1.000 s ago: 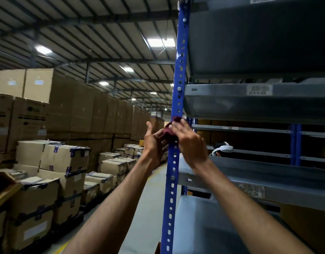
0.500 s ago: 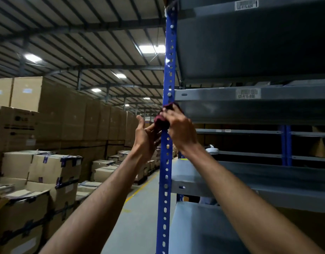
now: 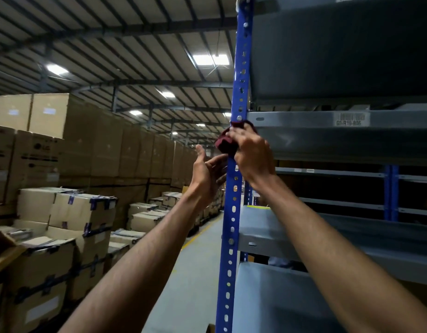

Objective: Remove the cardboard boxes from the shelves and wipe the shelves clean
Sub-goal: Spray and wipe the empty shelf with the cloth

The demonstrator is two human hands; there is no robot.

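Observation:
A blue perforated upright post (image 3: 232,212) carries grey metal shelves (image 3: 339,140) on its right side. My right hand (image 3: 252,152) grips a dark red cloth (image 3: 225,144) and presses it round the post just under the front edge of the upper shelf. My left hand (image 3: 207,170) is raised just left of the post, below the cloth, with its fingers straight and nothing in it. Cardboard boxes (image 3: 82,212) stand stacked across the aisle to the left.
Tall stacks of large brown cartons (image 3: 111,145) line the far left wall. A grey concrete aisle (image 3: 195,272) with a yellow line runs between the boxes and the rack. Lower grey shelves (image 3: 327,236) extend right, with another blue post (image 3: 390,191) behind.
My right hand has slid the cloth up the post to the upper shelf's edge. My left hand has let go of the cloth and opened, staying lower on the left.

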